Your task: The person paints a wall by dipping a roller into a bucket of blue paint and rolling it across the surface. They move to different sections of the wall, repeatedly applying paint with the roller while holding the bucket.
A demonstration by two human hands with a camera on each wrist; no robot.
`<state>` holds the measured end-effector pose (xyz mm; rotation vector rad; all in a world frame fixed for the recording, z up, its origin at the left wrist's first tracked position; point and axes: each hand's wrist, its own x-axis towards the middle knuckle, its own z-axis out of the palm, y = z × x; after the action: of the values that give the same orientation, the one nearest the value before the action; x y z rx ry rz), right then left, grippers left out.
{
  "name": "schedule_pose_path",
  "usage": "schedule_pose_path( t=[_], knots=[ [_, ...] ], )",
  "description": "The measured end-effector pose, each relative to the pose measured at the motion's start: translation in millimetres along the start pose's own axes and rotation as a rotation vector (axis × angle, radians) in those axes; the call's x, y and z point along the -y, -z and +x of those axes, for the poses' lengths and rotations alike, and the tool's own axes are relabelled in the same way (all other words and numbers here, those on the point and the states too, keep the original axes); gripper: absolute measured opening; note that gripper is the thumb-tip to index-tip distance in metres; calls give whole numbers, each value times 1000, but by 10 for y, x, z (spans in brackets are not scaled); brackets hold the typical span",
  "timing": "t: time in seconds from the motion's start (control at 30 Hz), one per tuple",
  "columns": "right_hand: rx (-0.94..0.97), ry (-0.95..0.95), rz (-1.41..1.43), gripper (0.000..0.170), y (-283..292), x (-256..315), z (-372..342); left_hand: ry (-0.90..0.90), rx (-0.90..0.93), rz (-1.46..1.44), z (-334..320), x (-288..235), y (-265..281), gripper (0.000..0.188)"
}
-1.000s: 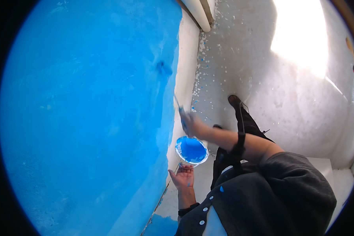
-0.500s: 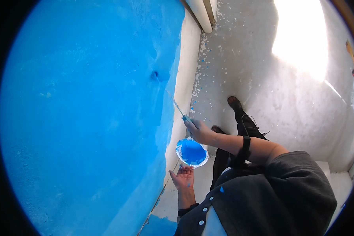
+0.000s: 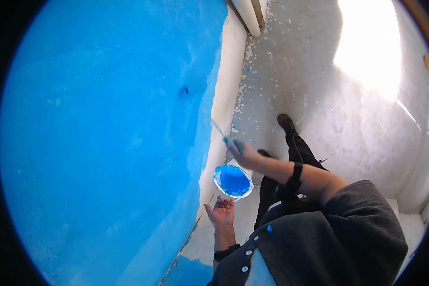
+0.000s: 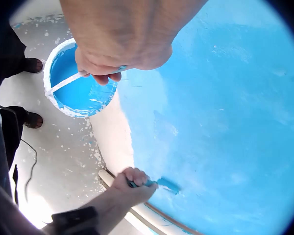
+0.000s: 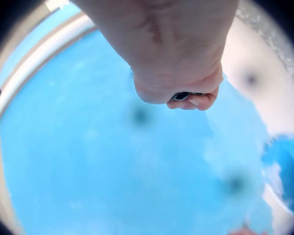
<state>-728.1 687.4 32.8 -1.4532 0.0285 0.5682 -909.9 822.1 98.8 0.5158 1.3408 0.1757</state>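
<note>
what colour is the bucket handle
The bucket handle is white, clearest in the left wrist view.

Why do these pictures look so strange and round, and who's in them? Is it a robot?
No robot here, just a person with two bare hands. The big picture comes from a camera on the person's head, looking down. The other two come from small cameras on each wrist, so a hand looks huge at the top of each.

The right hand grips a paint brush. The left hand holds a bucket by its white handle, and there is blue paint inside. Beside them is a big blue wall with a whitish strip along its bottom edge. The grey floor has lots of little spots near that strip.
</note>
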Motion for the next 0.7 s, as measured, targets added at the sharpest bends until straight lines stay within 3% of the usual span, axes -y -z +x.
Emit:
schedule_pose_path(
  t=[0.07,0.13,0.17,0.23,0.3,0.33,0.4,0.47,0.53,0.57,0.63,0.7],
  knots=[
    [-121,-24,3,46,307,339,493,6,-13,-44,3,15,-13,65],
    [-63,-129,253,47,492,630,951,11,-15,-34,5,40,-18,65],
    [-66,-132,249,47,418,579,945,12,-11,-20,22,27,-7,64],
    [-56,-64,267,46,247,400,837,19,-37,-29,45,5,-16,65],
    [-57,42,-18,45,37,142,304,21,-64,-40,66,18,-13,65],
    [90,14,-41,45,-57,-81,91,13,-33,-18,65,13,3,65],
    [156,-13,-95,46,-68,-104,-125,17,-5,-7,141,-42,111,65],
    [47,-24,-197,47,65,-133,53,42,-17,-39,196,-24,176,65],
    [-80,-48,-109,49,187,82,562,59,-21,-48,240,-1,268,64],
    [-200,34,-41,51,181,140,840,69,-20,-42,262,-5,292,64],
    [-166,-130,251,54,224,463,1166,74,-9,-46,284,-6,340,64],
    [-232,-86,167,54,80,369,1253,78,3,-46,309,-2,348,64]
  ],
)
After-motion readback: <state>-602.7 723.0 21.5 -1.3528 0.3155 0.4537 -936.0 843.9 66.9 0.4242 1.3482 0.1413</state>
